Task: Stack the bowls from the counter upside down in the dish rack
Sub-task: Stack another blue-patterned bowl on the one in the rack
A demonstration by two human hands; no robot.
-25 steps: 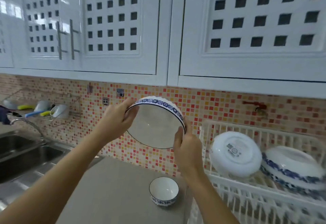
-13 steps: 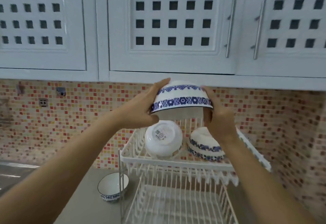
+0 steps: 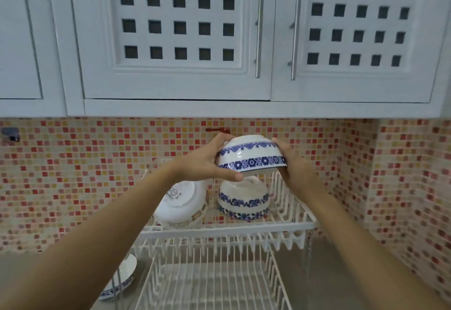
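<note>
I hold a white bowl with blue flower bands (image 3: 251,155) upside down with both hands, my left hand (image 3: 207,161) on its left side and my right hand (image 3: 294,163) on its right. It hangs just above an upside-down blue-patterned bowl (image 3: 244,200) standing on the upper tier of the white dish rack (image 3: 227,233). A plain white bowl (image 3: 181,202) leans on its side to the left on the same tier. A small blue-rimmed bowl (image 3: 122,278) sits upright on the counter, left of the rack, partly hidden by my left arm.
The rack's lower tier (image 3: 210,283) holds nothing. White wall cabinets (image 3: 175,41) hang above. The mosaic-tiled wall (image 3: 402,175) closes in behind and at the right. Grey counter (image 3: 324,273) shows to the right of the rack.
The bowl was tipped from facing me to fully upside down and carried right over the rack. It has since come lower, close above the blue-patterned bowl on the upper tier.
</note>
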